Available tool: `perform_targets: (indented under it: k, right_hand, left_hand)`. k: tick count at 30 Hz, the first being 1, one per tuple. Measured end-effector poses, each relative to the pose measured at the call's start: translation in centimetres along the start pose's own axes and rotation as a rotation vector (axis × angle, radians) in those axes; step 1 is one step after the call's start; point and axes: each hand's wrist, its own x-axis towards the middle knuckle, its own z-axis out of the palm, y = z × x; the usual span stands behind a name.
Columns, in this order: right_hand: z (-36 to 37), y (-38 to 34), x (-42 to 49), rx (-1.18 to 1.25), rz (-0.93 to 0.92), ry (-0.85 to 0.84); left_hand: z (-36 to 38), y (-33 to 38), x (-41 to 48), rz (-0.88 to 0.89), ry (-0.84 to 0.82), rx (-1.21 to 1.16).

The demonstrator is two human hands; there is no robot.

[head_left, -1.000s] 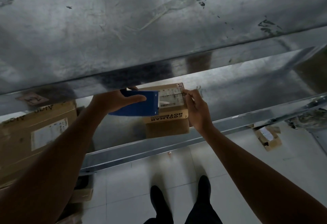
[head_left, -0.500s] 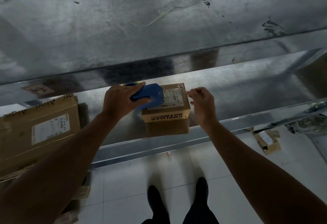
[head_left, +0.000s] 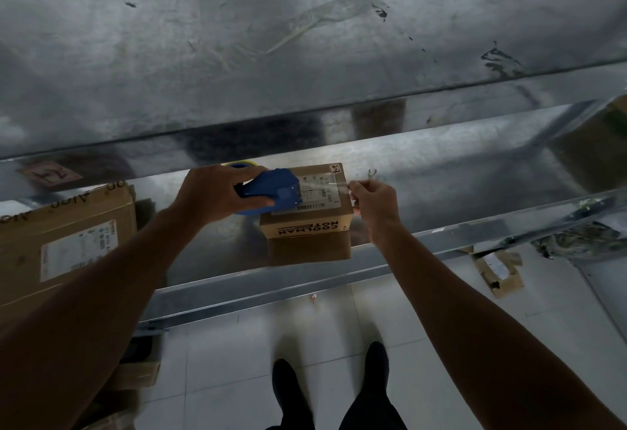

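A small cardboard box (head_left: pixel 307 226) with a white label on top and black print on its front stands on the lower metal shelf (head_left: pixel 441 171). My left hand (head_left: pixel 213 193) grips a blue tape dispenser (head_left: pixel 271 192) at the box's top left. A strip of clear tape (head_left: pixel 325 186) runs from the dispenser across the label. My right hand (head_left: pixel 375 207) pinches the free end of that tape at the box's right edge.
A larger cardboard box (head_left: pixel 68 236) with a label sits on the same shelf at the left. The upper metal shelf (head_left: pixel 305 56) overhangs the work area. Below lie a tiled floor (head_left: pixel 237 361), my shoes (head_left: pixel 291 392), and an opened carton (head_left: pixel 498 271) at the right.
My left hand tilted the dispenser down onto the box and drew it left, stretching tape over the label. My right hand shifted from the box's top edge to pinching the tape end.
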Motion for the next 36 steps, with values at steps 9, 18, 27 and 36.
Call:
perform_targets:
  k: [9,18,27,36]
  right_hand:
    - [0.3,0.7,0.8,-0.087,-0.048,-0.006]
    - [0.1,1.3,0.9,-0.098,-0.080,-0.021]
    - [1.5,1.5,0.5,-0.171,0.084,-0.071]
    - [1.5,2.9,-1.1,-0.479,-0.482,0.029]
  left_hand:
    - [0.1,0.1,0.1,0.022,-0.029,0.043]
    - [0.7,0.9,-1.1,-0.055,-0.001,0.070]
    - [0.9,1.9,-1.4,-0.124,0.002,0.016]
    - [0.9,2.4,-1.4,-0.118,0.021,0.009]
